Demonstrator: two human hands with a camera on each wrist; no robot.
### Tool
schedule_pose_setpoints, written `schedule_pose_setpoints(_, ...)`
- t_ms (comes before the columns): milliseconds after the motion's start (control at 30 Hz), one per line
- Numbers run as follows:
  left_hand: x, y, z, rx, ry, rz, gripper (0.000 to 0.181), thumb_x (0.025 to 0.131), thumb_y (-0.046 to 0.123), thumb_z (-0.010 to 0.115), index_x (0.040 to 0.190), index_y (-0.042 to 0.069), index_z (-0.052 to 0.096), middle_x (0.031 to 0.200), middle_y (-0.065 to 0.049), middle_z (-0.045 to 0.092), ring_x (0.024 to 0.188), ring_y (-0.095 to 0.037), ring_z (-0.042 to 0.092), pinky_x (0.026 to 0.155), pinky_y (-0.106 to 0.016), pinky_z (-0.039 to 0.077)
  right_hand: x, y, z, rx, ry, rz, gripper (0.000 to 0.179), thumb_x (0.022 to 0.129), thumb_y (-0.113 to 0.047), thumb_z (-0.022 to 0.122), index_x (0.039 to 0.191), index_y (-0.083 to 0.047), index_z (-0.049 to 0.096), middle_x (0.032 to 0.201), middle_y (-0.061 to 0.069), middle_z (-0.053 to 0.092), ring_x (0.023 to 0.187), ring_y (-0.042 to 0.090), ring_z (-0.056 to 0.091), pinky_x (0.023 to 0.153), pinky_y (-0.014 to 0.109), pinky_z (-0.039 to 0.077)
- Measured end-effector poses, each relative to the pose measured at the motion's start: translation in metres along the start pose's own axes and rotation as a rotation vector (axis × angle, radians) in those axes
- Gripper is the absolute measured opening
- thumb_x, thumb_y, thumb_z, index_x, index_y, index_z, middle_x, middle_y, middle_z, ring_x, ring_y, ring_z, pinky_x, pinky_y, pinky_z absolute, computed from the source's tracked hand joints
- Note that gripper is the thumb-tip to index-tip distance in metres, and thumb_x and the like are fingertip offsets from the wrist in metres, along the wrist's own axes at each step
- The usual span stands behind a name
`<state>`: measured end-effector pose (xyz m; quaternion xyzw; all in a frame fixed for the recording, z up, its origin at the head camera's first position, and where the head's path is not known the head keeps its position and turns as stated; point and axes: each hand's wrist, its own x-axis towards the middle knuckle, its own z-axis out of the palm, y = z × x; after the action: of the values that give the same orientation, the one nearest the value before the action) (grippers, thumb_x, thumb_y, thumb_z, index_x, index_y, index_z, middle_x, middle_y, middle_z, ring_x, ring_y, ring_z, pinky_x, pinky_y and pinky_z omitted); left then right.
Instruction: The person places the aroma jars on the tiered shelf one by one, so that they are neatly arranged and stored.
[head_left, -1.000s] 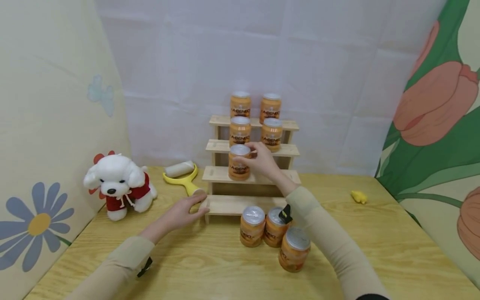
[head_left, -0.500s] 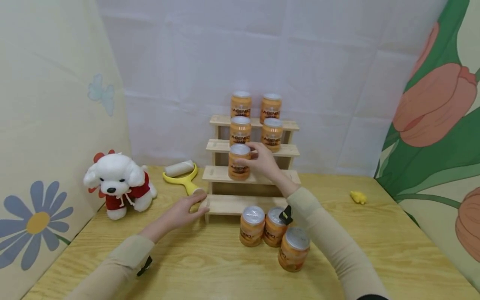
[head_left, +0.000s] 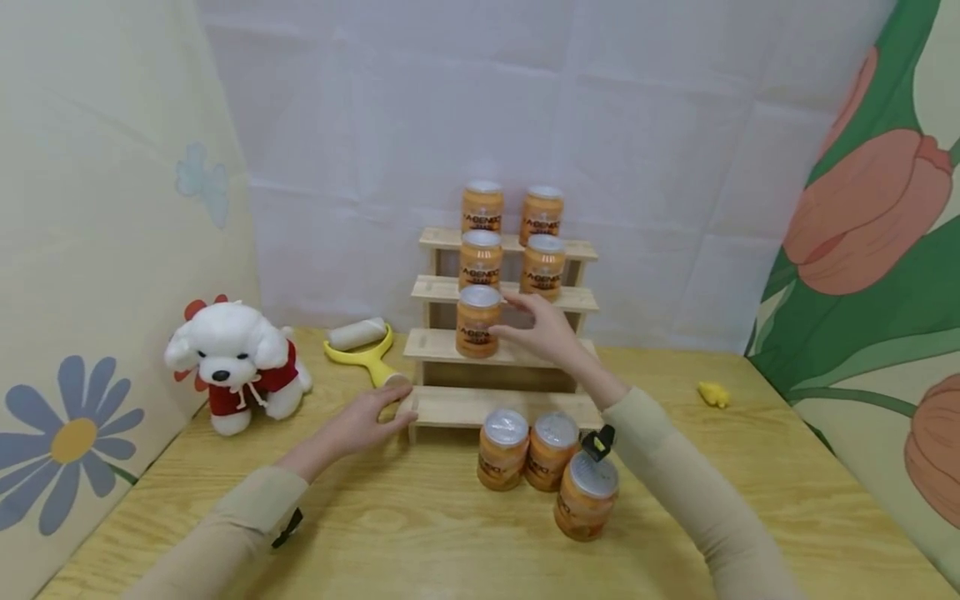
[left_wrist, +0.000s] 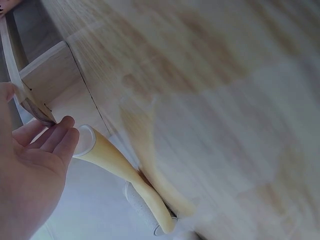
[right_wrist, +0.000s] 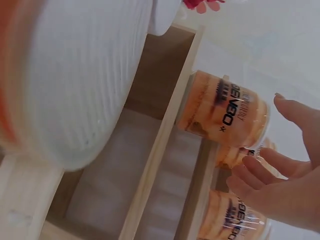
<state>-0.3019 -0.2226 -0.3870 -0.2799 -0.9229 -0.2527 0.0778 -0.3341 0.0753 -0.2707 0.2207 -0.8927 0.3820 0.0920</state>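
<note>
On the second step from the bottom of a wooden tiered shelf (head_left: 450, 406) stands an upright orange can (head_left: 477, 323) with a silver lid. My right hand (head_left: 546, 335) is just to its right, thumb and fingers spread; a gap shows between them and the can (right_wrist: 225, 110) in the right wrist view. My left hand (head_left: 366, 421) grips the left end of the bottom step, thumb above and fingertips under the board (left_wrist: 37, 109). Two pairs of matching cans occupy the upper two steps, including one can (head_left: 543, 268) behind my right hand.
Three more cans stand on the table before the shelf, among them a front can (head_left: 587, 497) near my right sleeve. Left of the shelf lie a yellow-handled roller (head_left: 367, 354) and a white plush dog (head_left: 238, 362). A small yellow object (head_left: 713, 394) is at right.
My right hand has let go of the can on the second step and drawn back slightly to the right, fingers spread. The can stays in place. My left hand keeps its hold.
</note>
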Motion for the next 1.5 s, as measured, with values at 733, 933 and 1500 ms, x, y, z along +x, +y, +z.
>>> schedule_pose_setpoints(733,0.002,0.001,-0.003,0.006,-0.011,-0.005,0.053,0.094,0.030,0.058,0.131,-0.008,0.050,0.131,-0.028,0.051,0.121,-0.043,0.049,0.099,-0.054,0.042,-0.098,0.021,-0.026,0.102,-0.058,-0.081,0.051,0.087,-0.026,0.068,0.129,-0.001,0.054,0.130,0.015,0.057,0.120,0.030,0.054,0.102,0.044,0.043)
schedule_pose_setpoints(933,0.002,0.000,-0.003,0.011,-0.006,-0.010,0.053,0.094,0.029,0.058,0.132,-0.008,0.049,0.132,-0.027,0.051,0.121,-0.042,0.049,0.098,-0.054,0.042,-0.124,0.032,-0.021,0.106,-0.046,-0.076,0.047,0.087,-0.025,0.068,0.127,-0.002,0.056,0.127,0.014,0.059,0.118,0.029,0.056,0.101,0.042,0.045)
schedule_pose_setpoints(1500,0.002,0.001,0.000,0.006,-0.007,-0.019,0.053,0.093,0.029,0.059,0.132,-0.006,0.049,0.133,-0.027,0.050,0.122,-0.042,0.048,0.099,-0.054,0.041,-0.172,0.057,-0.018,0.025,-0.123,0.003,0.050,0.077,-0.037,0.076,0.111,-0.004,0.061,0.102,0.006,0.063,0.090,0.017,0.059,0.075,0.026,0.053)
